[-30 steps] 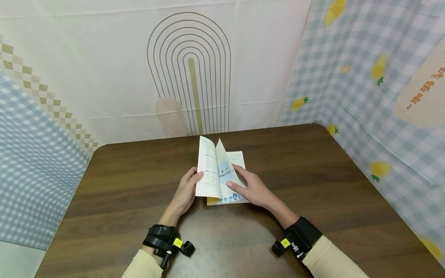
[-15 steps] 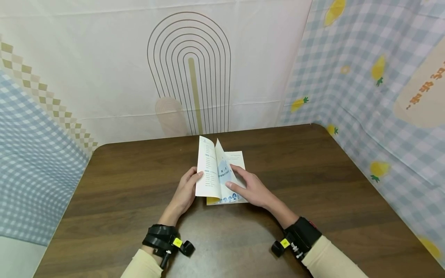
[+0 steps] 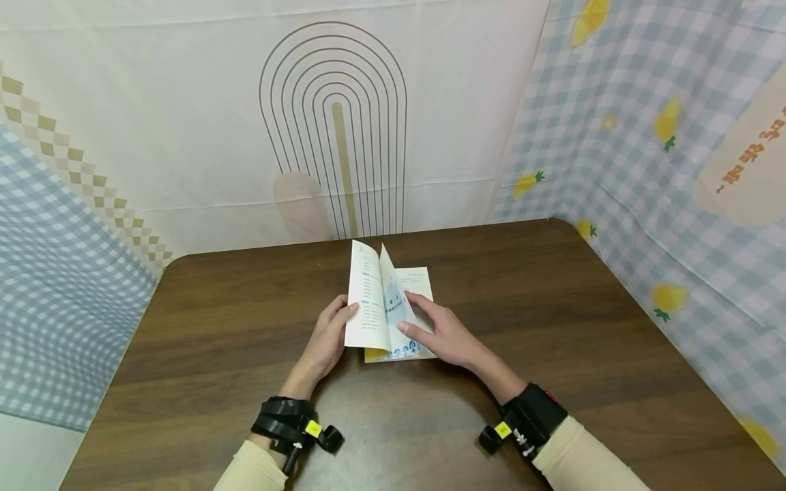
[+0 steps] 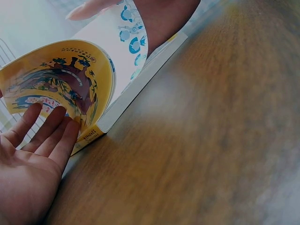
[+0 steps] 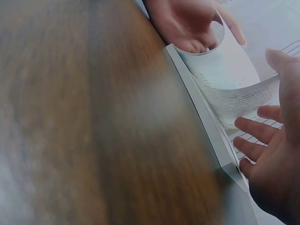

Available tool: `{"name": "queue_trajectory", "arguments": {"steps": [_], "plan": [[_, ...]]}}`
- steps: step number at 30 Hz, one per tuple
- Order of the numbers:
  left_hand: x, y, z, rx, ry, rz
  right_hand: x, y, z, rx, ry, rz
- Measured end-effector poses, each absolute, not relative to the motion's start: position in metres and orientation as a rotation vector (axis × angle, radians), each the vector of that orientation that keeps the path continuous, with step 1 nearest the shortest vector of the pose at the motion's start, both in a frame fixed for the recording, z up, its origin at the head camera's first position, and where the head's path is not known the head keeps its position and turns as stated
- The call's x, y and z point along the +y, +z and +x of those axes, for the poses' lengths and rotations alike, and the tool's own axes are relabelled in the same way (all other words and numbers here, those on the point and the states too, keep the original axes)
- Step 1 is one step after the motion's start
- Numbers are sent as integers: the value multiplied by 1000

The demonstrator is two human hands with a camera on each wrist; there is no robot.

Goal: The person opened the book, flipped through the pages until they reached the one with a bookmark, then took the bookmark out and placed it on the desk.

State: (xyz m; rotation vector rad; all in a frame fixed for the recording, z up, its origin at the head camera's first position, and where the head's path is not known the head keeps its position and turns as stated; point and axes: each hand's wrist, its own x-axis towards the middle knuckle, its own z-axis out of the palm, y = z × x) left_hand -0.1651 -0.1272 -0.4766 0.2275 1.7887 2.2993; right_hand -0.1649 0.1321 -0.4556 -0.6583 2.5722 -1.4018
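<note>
A paperback book [image 3: 368, 300] lies open near the middle of the table, with a yellow picture cover [image 4: 101, 61] seen in the left wrist view. My left hand [image 3: 327, 341] grips the raised cover and left-hand pages, thumb on the printed side and fingers against the cover. A single page [image 3: 395, 307] with blue print stands partly lifted from the right side. My right hand [image 3: 453, 335] holds that page between thumb and forefinger. In the right wrist view, the other fingers [image 5: 255, 129] of that hand spread over the pages beneath.
The brown wooden table [image 3: 245, 293] extends around the book on all sides. A white cloth [image 3: 184, 123] with an arch pattern hangs behind it. Blue checked cloths [image 3: 620, 177] hang at both sides. Black camera straps [image 3: 285, 417] circle both wrists.
The lifted page has leaned slightly further left, and my right hand has shifted a little left with it. My left hand keeps its hold almost unmoved.
</note>
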Motion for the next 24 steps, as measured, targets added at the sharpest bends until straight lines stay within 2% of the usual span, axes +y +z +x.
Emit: {"name": "queue_trajectory", "arguments": {"steps": [24], "plan": [[-127, -475, -164, 1771, 2314, 216, 131, -456, -161, 2534, -1467, -843]]}}
